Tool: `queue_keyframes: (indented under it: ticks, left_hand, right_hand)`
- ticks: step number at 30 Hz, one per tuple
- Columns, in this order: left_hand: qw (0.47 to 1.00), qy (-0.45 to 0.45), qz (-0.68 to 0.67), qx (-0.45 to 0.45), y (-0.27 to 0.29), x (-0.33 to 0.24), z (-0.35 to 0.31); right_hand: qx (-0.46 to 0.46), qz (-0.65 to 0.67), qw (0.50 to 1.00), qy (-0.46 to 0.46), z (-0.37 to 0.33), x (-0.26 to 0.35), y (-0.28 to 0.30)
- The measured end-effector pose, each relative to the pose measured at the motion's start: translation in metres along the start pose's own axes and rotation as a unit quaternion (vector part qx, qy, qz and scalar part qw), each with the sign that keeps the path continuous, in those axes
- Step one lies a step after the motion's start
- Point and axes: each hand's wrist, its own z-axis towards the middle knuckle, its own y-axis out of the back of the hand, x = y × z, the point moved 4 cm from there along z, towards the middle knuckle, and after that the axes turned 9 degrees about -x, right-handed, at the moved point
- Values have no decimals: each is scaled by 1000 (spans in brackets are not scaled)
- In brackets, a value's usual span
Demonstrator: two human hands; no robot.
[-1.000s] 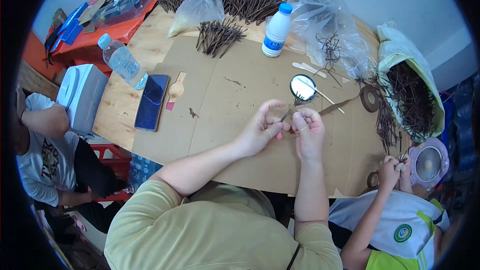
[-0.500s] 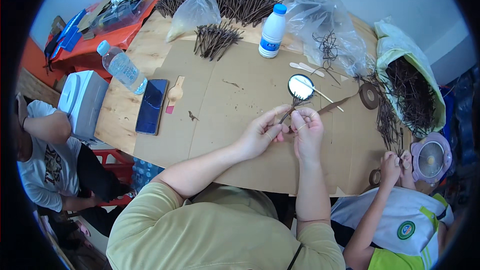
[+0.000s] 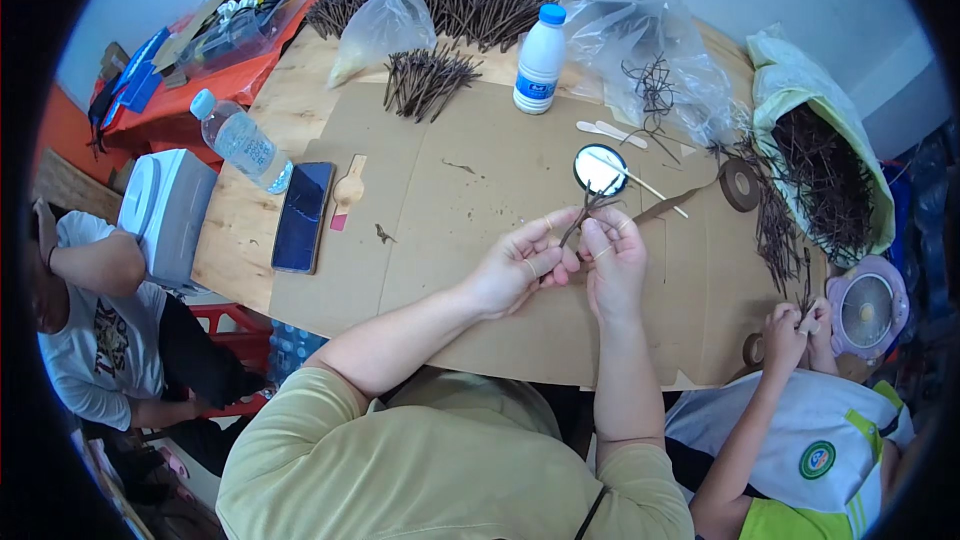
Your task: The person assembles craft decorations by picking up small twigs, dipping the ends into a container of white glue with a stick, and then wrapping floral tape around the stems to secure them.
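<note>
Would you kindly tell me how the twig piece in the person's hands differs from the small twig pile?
The twig piece is small and forked; the twig pile gathers many stems. The twig piece is held between the left hand and right hand; the twig pile lies untouched at the far edge of the cardboard. Both are dark brown with thin stems.

Both hands point(image 3: 515, 268) point(image 3: 614, 270) pinching, v. close tog., forearms point(image 3: 410, 336) angled fwd.

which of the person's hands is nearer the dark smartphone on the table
Left. The left hand is to the right of the smartphone and a little closer to the body; the right hand is farther right, beyond the left one.
</note>
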Motion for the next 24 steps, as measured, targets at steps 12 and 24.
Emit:
queue_keyframes:
  ticks: [12, 24]
  left_hand:
    - [985, 71, -142, 73, 2, 6, 3]
    - [968, -100, 230, -7, -4, 4, 2]
  right_hand:
    - [-2, 7, 1000, 5, -1, 0, 7]
    - [-49, -66, 992, 98, -3, 6, 5]
